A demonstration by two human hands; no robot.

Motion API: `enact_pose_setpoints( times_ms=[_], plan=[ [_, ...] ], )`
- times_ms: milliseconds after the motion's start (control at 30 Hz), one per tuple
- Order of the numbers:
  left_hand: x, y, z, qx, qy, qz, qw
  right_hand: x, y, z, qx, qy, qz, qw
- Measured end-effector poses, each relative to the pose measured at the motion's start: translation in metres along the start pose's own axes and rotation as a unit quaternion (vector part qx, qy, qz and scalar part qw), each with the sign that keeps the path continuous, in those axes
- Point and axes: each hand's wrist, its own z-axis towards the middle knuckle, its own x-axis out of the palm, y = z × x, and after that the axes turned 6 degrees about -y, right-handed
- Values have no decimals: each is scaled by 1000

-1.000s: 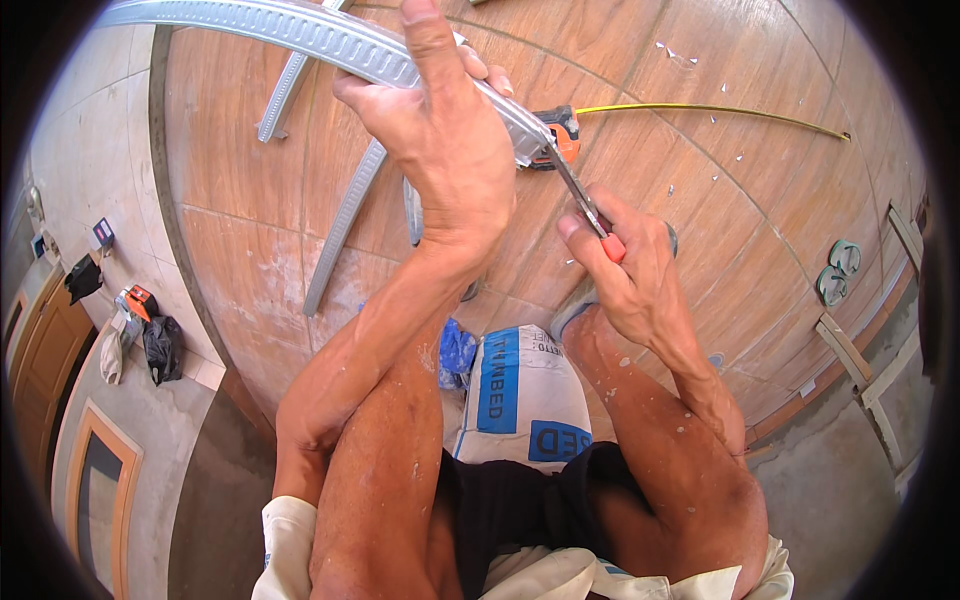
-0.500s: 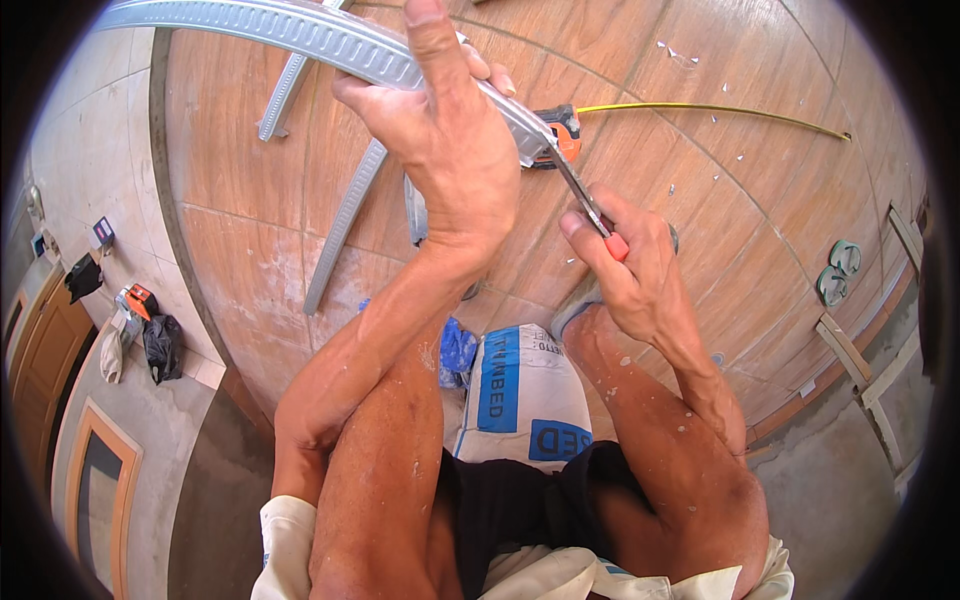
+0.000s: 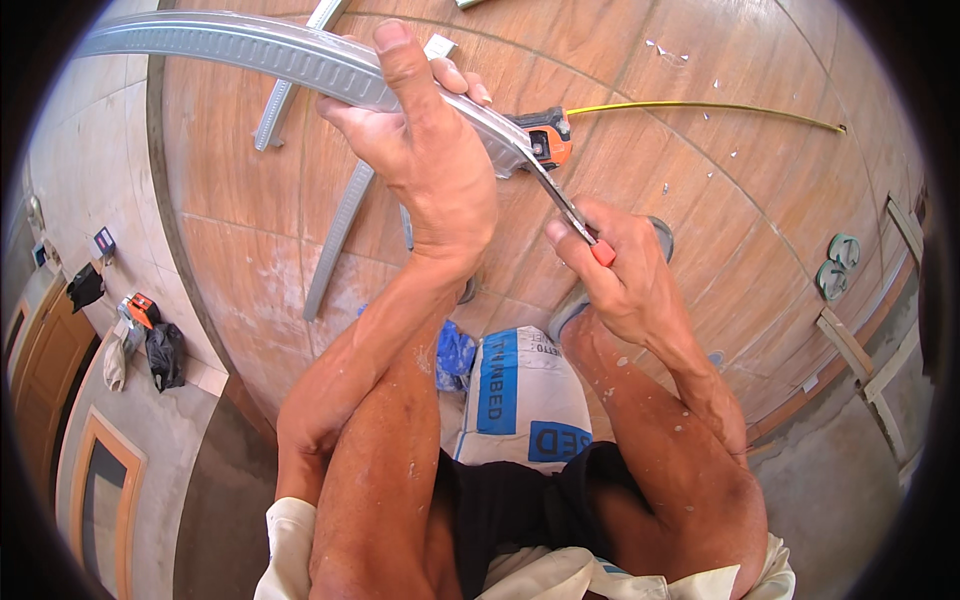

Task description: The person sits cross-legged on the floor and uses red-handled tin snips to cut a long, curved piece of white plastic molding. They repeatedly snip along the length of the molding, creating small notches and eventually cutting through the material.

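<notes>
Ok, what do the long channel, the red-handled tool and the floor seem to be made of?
The long channel: thin sheet metal, probably galvanised steel, judging by its silvery sheen and pressed dimples.
The red-handled tool: shiny grey metal, likely steel; its smooth, evenly red grip may be plastic or rubber.
The floor: probably satin ceramic tile, since joint lines cross its wood-like grain.

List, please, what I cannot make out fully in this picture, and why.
All in the head view:
- Ribbed silver metal channel: far end lost at the dark fisheye rim; part covered by the left hand.
- Red-and-silver metal hand tool: grips mostly hidden by the right hand.
- Crumpled blue plastic: partly behind the left leg.
- Small silver scraps: too small for exact shapes.
</notes>
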Motion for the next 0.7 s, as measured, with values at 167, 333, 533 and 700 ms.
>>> enact_pose_setpoints(
  times_ms=[167,333,533,700],
  plan=[
    [-1,3,8,-16,18,-26,999,-1,-8,-6,53,89,133,986],
    [-4,-1,14,-70,62,-50,994,-7,-3,-10,47,118,161,979],
    [-20,4,28,-179,89,-48,979,-12,4,-11,69,134,173,973],
    [-33,5,36,-245,134,-48,959,-11,3,-14,44,152,147,976]
  ],
)
